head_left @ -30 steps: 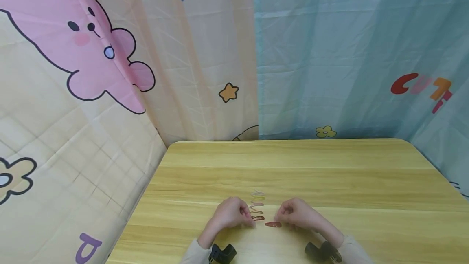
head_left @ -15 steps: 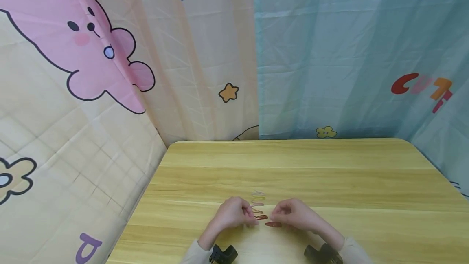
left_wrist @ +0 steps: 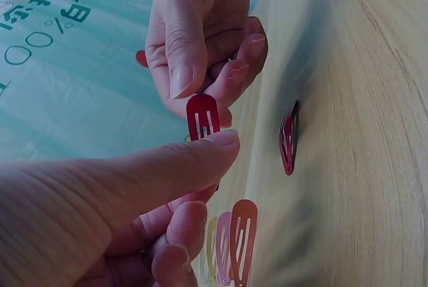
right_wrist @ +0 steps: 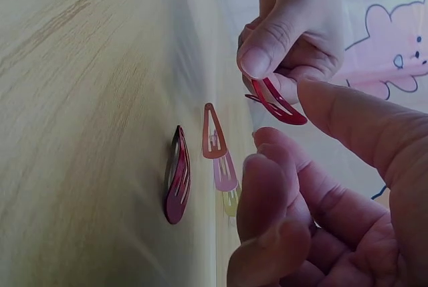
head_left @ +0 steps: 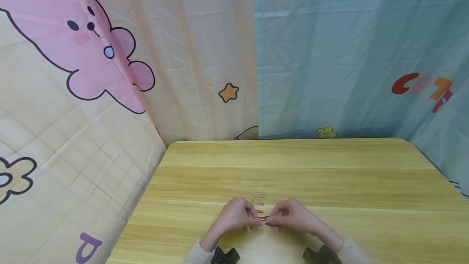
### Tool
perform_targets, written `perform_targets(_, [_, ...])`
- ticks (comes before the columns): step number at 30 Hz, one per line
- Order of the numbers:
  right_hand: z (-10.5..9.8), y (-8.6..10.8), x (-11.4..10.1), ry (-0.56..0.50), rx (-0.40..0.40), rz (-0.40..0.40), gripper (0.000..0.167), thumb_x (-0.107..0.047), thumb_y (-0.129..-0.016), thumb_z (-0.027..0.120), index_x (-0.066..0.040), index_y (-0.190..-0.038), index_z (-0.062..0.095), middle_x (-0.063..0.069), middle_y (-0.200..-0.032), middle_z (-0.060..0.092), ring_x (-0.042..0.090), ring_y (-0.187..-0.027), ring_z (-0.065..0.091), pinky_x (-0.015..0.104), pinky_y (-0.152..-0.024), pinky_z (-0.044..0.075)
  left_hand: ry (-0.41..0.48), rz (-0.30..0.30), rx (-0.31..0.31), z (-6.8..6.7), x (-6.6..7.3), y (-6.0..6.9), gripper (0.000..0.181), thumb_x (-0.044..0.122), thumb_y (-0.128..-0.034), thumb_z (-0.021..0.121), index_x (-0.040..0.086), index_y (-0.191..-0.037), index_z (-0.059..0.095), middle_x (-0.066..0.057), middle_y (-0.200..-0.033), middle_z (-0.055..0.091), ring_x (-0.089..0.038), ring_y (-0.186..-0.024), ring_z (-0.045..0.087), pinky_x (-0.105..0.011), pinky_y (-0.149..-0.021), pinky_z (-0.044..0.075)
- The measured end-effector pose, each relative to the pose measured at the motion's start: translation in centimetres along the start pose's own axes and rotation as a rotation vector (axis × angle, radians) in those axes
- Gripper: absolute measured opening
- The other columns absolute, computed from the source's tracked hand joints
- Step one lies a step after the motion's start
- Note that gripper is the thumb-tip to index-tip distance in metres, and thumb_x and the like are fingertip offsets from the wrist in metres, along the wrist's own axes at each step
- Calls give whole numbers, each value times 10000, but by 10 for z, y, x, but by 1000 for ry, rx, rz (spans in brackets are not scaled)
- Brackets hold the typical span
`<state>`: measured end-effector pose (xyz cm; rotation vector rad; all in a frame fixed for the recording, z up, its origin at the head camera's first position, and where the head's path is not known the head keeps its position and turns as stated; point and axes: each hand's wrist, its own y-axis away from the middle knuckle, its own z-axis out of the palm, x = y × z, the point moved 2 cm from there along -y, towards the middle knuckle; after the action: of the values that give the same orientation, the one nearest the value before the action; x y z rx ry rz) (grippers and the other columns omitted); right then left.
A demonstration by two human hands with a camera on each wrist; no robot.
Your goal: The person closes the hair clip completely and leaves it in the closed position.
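Observation:
My left hand pinches a red snap hair clip between thumb and fingers, its rounded end sticking out. In the right wrist view the clip's prong stands away from its frame. My right hand is right beside that end, thumb and fingers loosely bent with a gap between them; whether the thumb touches the clip I cannot tell. Another red hair clip lies on the table below my hands. Beyond, an orange clip, a pink clip and a yellow clip lie in a row.
A wood-grain table stretches ahead and to both sides. A printed curtain hangs behind it and along the left. Dark wrist cameras sit under both wrists, near the table surface.
My left hand has moved slightly right with the red clip. My right hand has shifted a little left, so the two hands now almost meet at the clip and partly cover the one lying below.

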<state>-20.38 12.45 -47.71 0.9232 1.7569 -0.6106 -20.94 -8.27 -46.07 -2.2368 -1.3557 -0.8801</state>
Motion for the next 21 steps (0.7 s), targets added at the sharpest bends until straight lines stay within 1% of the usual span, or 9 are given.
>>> perform_targets(9, [1,1,-5,3,-10,-22,175,-251,-868,704,-83,-830,675,109,-719,659,115,-518,528,277,-460,472,-5,18,3,1,2,0,183,289,-696,839,219,-651,677,170,-603,554,-13,-554,474,-204,-524,383])
perform_targets(21, [2,1,-6,25,11,-30,160,-247,-844,727,-99,-817,675,94,-692,645,96,-508,520,246,-457,458,-27,28,10,3,5,-1,190,302,-689,839,222,-649,671,184,-612,548,-5,-548,465,-200,-525,382])
